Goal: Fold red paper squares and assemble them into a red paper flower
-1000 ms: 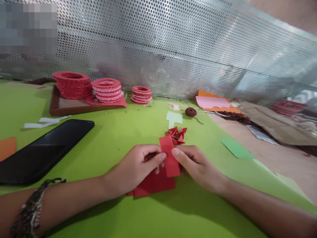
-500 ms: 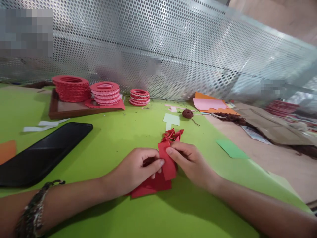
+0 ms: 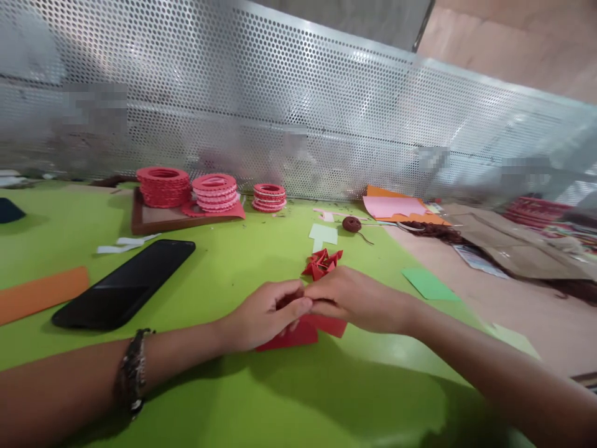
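Flat red paper [image 3: 305, 331] on green table [image 3: 224, 274], left hand [image 3: 268, 311] and right hand [image 3: 354, 298] pinching it together

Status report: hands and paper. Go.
Left hand and right hand meet, fingers pinching red paper on the green table. Folded red pieces just beyond. Phone off left.

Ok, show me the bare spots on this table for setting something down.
Bare green table lies between the black phone and the folded red pieces, and along the near edge under both forearms. It is crowded at the back: red ring stacks on a tray, and paper sheets. The left hand and right hand cover red paper.
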